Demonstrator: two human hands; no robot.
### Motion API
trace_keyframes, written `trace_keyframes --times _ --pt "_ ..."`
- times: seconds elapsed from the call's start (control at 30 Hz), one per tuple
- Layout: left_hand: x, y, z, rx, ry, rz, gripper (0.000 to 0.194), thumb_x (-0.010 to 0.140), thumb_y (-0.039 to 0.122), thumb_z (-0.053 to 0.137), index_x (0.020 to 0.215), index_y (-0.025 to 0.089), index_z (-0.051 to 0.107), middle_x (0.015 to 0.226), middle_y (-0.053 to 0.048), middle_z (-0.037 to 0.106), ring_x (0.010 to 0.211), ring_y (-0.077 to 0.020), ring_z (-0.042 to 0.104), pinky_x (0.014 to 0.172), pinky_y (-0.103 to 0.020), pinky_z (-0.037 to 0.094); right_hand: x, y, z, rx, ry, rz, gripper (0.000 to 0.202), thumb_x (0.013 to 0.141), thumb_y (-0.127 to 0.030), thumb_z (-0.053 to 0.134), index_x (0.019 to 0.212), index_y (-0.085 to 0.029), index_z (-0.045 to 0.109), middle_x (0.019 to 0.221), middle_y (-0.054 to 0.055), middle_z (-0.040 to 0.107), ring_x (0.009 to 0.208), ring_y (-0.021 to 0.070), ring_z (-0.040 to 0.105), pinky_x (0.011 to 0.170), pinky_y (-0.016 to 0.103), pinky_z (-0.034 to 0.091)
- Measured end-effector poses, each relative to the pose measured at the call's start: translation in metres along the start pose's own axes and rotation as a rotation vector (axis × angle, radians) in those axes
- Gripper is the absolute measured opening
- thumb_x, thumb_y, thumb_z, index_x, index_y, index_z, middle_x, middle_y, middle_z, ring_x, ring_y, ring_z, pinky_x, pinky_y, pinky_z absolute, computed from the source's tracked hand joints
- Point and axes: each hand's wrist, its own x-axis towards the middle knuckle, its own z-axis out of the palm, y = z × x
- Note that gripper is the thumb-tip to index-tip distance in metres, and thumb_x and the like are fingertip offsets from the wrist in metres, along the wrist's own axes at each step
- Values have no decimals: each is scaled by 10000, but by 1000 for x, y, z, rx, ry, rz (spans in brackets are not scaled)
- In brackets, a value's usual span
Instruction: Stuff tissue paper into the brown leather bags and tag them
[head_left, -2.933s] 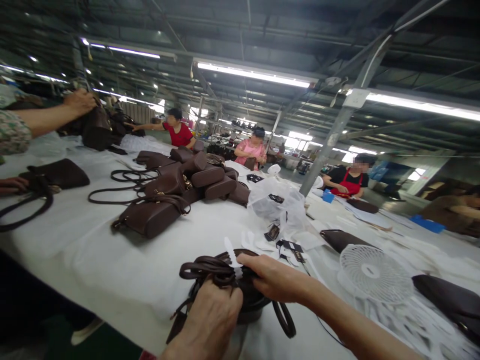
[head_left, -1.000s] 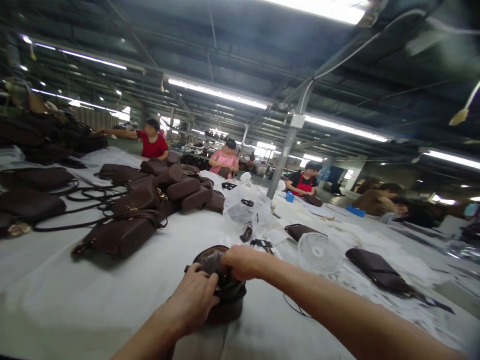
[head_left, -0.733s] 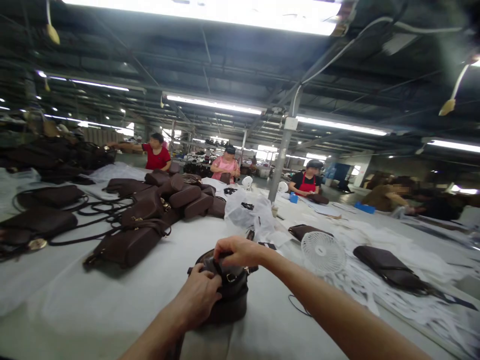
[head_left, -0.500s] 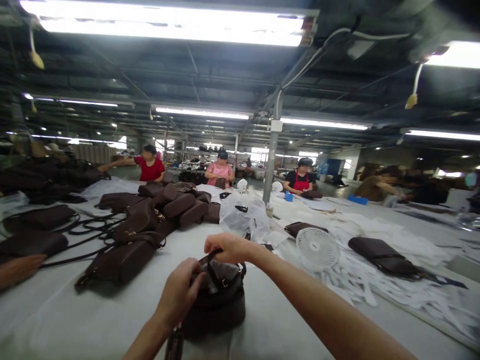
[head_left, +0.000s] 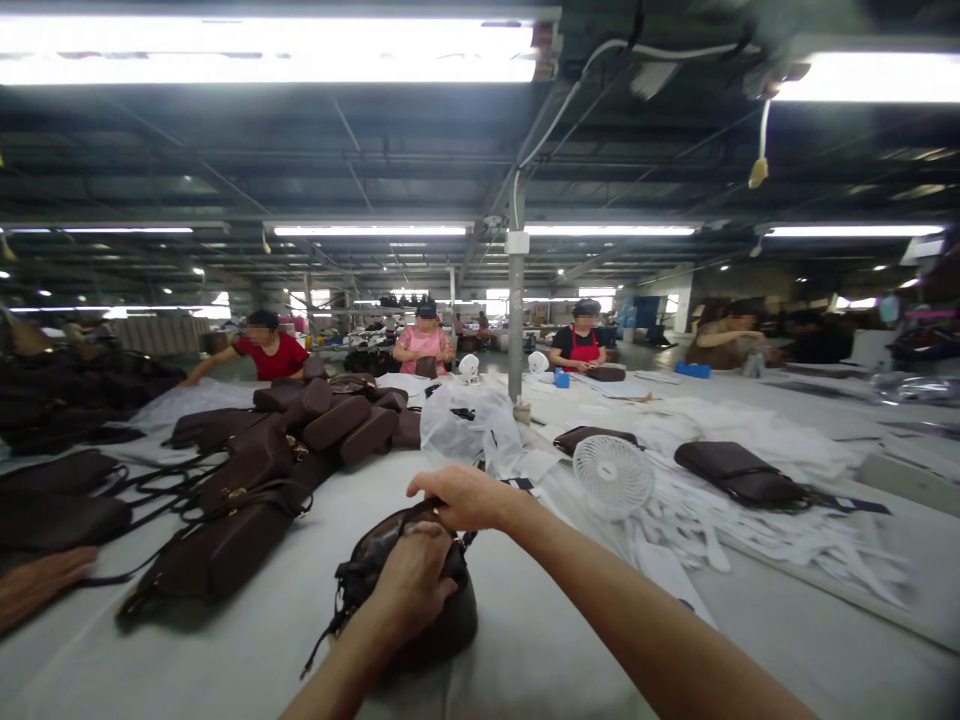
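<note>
A dark brown bag (head_left: pixel 450 625) stands on the white-covered table in front of me. My right hand (head_left: pixel 461 497) grips the bag's strap at its top, fingers curled round it. Lower and to the left, my left hand (head_left: pixel 416 580) is at the bag's upper opening; its fingertips are partly hidden, so I cannot make out whether they hold anything. A thin dark cord hangs from the bag's left side.
Brown bags (head_left: pixel 244 540) are piled to the left, with straps trailing. A co-worker's hand (head_left: pixel 49 585) rests at the left edge. A white fan (head_left: pixel 613 476), white strips (head_left: pixel 810 540) and another brown bag (head_left: pixel 739 472) lie to the right. People work across the table.
The view has turned slightly right. My left hand has moved from the bag's left rim across its top, and the bag has tilted or turned. My right hand keeps hold of the strap.
</note>
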Motion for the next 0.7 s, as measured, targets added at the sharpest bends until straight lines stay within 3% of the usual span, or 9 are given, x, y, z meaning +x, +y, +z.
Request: trace_keyframes --times 0.13,0.2,0.3,0.37,0.43,0.5,0.57,0.63,0.7 --pt "6 2 -10 41 -79 10 129 750 230 589 805 155 678 970 -101 703 951 -269 623 845 -355 457 -13 11 4 -6 182 194 356 836 -138 473 1164 -218 585 1158 100 632 1070 258 583 896 370 411" --pt "6 1 -9 48 -62 -15 160 758 216 569 858 158 680 999 -102 705 981 -275 622 865 -366 449 -21 19 15 145 234 321 327 863 -202 463 1170 -188 575 1200 132 589 1119 284 548 954 424 391" --pt "2 -4 -3 -22 -28 -6 254 780 195 540 1005 182 657 1088 -89 696 1053 -259 612 915 -359 436 -38 33 44 324 158 393 299 893 -256 427 1115 -152 598 1058 124 637 1008 248 607 893 408 466" --pt "-1 -6 2 -75 5 -19 300 796 184 525 1074 190 636 1133 -86 686 1075 -244 611 934 -343 436 -51 41 70 592 120 389 356 943 -319 335 1147 -163 581 974 89 654 910 200 643 798 352 523" --pt "-2 -7 5 -73 30 -76 345 794 179 531 1128 173 620 1163 -103 676 1105 -255 602 963 -356 427 -63 46 96 1014 156 327 427 955 -420 318 1260 -193 512 1060 81 636 966 184 635 796 330 531" --pt "-2 -5 5 -46 32 -117 453 779 164 545 1231 152 568 1234 -126 643 1175 -273 564 1016 -385 396 -70 49 119 1276 241 209 560 844 -482 554 1332 -226 457 1188 84 591 1088 216 579 826 334 516" --pt "0 -2 4 -47 17 -111 586 763 140 545 1344 158 476 1322 -129 588 1238 -271 520 1053 -391 370 -70 48 136 1265 330 153 724 658 -381 760 1314 -240 487 1195 77 590 1096 250 556 785 331 510" --pt "1 -1 0 -76 -2 -88 673 749 123 541 1405 184 407 1385 -115 538 1277 -255 487 1076 -377 355 -64 45 147 1275 417 203 732 577 -309 800 1257 -233 540 1126 69 622 1025 260 576 745 340 503" --pt "1 -1 -3 -93 -21 -83 694 741 118 543 1415 204 400 1403 -99 521 1293 -247 470 1089 -374 345 -57 40 152 1418 504 247 658 579 -320 790 1193 -230 573 1065 55 649 982 256 597 791 367 492"
